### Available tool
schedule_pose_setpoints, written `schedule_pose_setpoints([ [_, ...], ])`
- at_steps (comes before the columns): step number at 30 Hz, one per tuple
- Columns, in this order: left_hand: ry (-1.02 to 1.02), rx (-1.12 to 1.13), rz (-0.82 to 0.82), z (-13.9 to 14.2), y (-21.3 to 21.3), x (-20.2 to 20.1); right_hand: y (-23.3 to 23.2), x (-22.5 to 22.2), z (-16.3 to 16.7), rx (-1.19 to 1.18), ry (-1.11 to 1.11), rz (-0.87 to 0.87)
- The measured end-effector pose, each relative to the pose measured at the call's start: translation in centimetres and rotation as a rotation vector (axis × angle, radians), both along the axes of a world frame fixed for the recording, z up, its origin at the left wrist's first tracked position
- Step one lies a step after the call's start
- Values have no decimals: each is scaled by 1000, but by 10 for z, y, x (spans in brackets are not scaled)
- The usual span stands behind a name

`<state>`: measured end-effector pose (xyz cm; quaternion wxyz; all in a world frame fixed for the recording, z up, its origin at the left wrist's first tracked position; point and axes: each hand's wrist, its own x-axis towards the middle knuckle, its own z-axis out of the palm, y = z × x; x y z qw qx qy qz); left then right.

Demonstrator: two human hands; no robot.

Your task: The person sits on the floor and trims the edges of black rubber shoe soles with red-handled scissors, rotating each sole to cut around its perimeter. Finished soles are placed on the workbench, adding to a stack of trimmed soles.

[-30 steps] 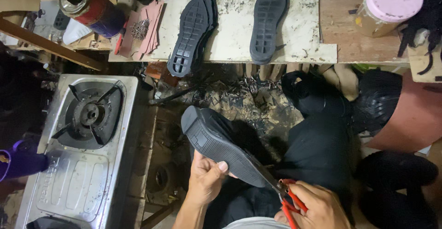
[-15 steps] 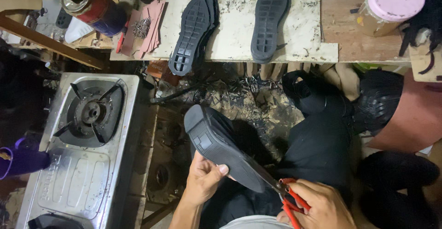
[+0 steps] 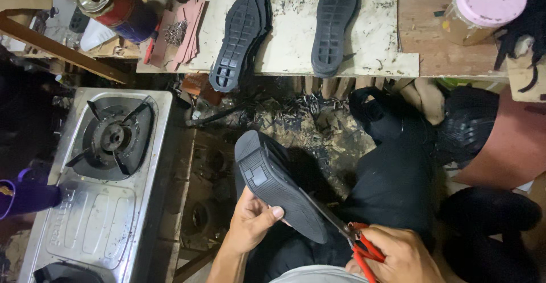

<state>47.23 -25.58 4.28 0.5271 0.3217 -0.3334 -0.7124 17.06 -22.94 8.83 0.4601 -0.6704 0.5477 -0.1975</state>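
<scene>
Shifting a little rightward in the lower middle of the frame since a moment ago, the black shoe (image 3: 278, 195) sits sole-up in the left hand (image 3: 250, 226), fingers clamped on its edge. The right hand (image 3: 398, 254) grips red-handled scissors (image 3: 355, 240) (blades seemingly at the sole's rim, though it's dim there), so trimming appears to be progressing along the edge.

A scarred wooden workbench (image 3: 449, 61) spans the top, a steel gas stove (image 3: 102, 203) stands left over a littered dark floor (image 3: 307, 129).
</scene>
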Motion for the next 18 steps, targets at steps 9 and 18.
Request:
schedule_pose_setpoints([
  [9,64,-6,-73,8,-2,-33,1,17,-14,30,-130,22],
  [18,50,-17,122,-6,-10,-21,-2,0,-18,449,148,26],
])
